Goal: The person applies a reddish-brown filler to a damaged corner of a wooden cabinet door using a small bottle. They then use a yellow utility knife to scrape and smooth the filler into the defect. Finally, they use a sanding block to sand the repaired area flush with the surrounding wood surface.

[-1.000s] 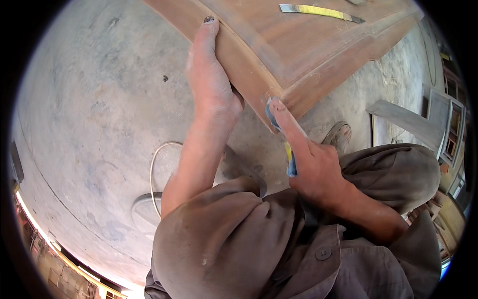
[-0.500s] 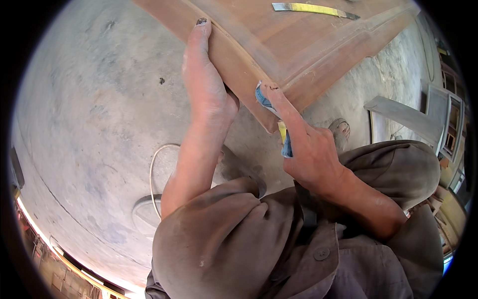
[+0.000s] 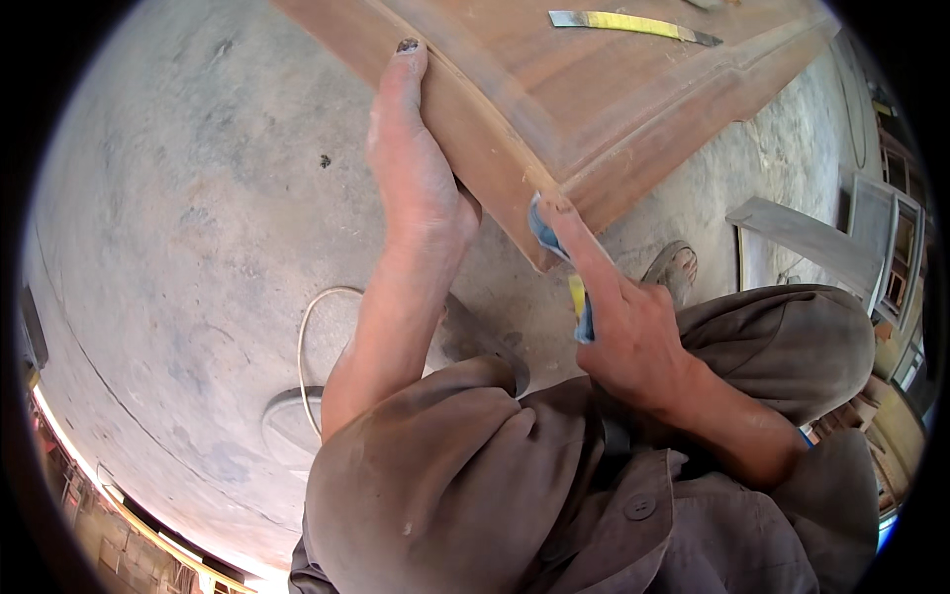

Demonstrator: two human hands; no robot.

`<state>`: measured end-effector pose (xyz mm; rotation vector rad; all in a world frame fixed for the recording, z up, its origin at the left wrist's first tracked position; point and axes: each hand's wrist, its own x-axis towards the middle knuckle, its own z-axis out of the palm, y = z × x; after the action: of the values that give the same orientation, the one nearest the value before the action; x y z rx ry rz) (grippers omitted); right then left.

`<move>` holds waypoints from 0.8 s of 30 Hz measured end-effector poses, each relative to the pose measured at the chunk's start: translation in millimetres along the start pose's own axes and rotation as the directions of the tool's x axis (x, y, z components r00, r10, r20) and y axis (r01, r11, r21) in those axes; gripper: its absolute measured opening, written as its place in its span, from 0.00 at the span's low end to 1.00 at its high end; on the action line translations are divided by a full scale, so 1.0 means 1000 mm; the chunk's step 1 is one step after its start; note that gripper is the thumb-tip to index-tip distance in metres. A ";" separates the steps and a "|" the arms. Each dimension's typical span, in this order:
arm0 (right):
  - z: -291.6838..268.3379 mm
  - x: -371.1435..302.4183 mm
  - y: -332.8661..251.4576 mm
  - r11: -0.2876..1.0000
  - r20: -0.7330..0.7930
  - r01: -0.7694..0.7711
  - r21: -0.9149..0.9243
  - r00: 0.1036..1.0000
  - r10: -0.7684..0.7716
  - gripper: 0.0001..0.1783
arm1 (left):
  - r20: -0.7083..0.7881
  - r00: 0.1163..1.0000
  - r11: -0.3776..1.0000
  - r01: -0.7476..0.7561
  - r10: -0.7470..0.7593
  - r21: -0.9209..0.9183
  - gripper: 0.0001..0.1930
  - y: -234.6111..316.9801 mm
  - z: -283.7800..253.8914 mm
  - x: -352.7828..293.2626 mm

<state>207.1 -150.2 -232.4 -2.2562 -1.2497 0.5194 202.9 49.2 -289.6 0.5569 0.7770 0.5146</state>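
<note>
A brown wooden panel [image 3: 500, 198] with raised moulding and a framed edge slants across the upper part of the view, its near corner pointing at me. My left hand [image 3: 416, 183] grips its left edge, thumb on top and the other fingers hidden underneath. Beside that corner, my right hand [image 3: 628, 322] holds a folded piece of sandpaper [image 3: 544, 231], blue on one side and yellow on the other. The outstretched index finger presses one part of it onto the panel's edge, while another part sticks out by the curled fingers.
A curved yellow strip [image 3: 633, 25] with a dark end lies on the panel. Below is a grey concrete floor [image 3: 198, 247] with a pale cable [image 3: 302, 346] looping near my left forearm. Grey frames [image 3: 876, 243] stand at the right. My sandalled foot [image 3: 675, 269] is near the panel's corner.
My right hand has slid toward me and slightly right with the sandpaper, along the edge to the near corner. The left hand keeps its grip; the whole view has shifted slightly.
</note>
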 end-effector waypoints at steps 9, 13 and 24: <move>-0.001 0.006 -0.002 1.000 0.058 -0.006 -0.029 0.998 0.008 0.57 | -0.029 0.999 1.000 0.026 -0.026 0.002 0.30 0.001 0.000 0.000; 0.000 -0.020 -0.008 1.000 0.084 -0.028 -0.013 0.996 0.029 0.55 | -0.012 1.000 1.000 -0.002 0.002 0.002 0.30 -0.002 0.000 0.002; 0.004 -0.004 -0.005 0.999 0.052 -0.009 0.035 0.999 0.008 0.52 | -0.010 1.000 1.000 0.000 0.000 0.009 0.32 -0.004 -0.002 0.005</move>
<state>199.6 -150.1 -231.8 -2.2330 -1.2474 0.6022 205.2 50.0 -296.1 0.5633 0.7889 0.5142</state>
